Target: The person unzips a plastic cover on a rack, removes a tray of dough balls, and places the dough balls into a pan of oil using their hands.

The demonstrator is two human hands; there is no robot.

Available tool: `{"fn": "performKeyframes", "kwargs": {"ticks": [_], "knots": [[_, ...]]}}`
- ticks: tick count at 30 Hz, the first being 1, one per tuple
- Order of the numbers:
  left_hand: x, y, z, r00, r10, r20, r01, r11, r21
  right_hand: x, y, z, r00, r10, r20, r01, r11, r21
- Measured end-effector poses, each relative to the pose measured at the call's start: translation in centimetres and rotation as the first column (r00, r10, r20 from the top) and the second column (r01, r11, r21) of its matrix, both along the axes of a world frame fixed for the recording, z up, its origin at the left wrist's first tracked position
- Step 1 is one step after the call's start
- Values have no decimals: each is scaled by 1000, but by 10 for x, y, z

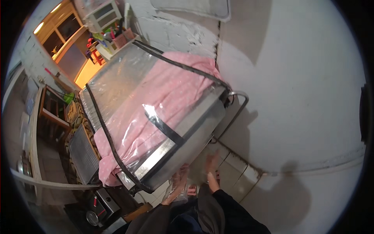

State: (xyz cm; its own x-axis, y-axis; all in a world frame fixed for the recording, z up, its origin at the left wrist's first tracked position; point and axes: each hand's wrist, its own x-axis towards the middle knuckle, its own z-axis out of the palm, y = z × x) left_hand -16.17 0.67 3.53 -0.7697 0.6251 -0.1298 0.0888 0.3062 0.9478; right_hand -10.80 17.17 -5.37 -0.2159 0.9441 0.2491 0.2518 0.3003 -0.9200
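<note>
A large metal box-shaped appliance (201, 122) stands before me, with clear plastic sheeting (117, 73) over its top. Under the sheeting lies a pink dotted cloth (163, 84), hanging out at the lower left corner. Dark straps (102, 125) run across the cover. Below the near edge of the appliance is my left hand (178, 179), with crinkled clear plastic (175, 194) around the wrist; whether its fingers hold any of it is unclear. My right hand (212, 164), blurred, is to the right, over the tiled floor, and nothing shows clearly in it.
A bent metal handle (244, 98) juts out beside the white wall (292, 102). At the left are a ribbed tray (84, 155) and a metal stove (106, 201). A pink basket (122, 38) stands beyond the appliance. Pink footwear (192, 190) shows below.
</note>
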Motion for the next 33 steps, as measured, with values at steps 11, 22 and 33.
{"fn": "performKeyframes", "kwargs": {"ticks": [11,22,33], "knots": [[-13,122,194,960,-265,92,238,943,232,42,248,101,785,207,583,-454,834,315],[-23,91,291,652,-735,-186,728,675,-118,-14,172,118,344,696,631,-939,270,214],[-323,-24,247,575,632,-519,-817,472,-332,-15,182,90,322,674,666,-942,300,152]]}}
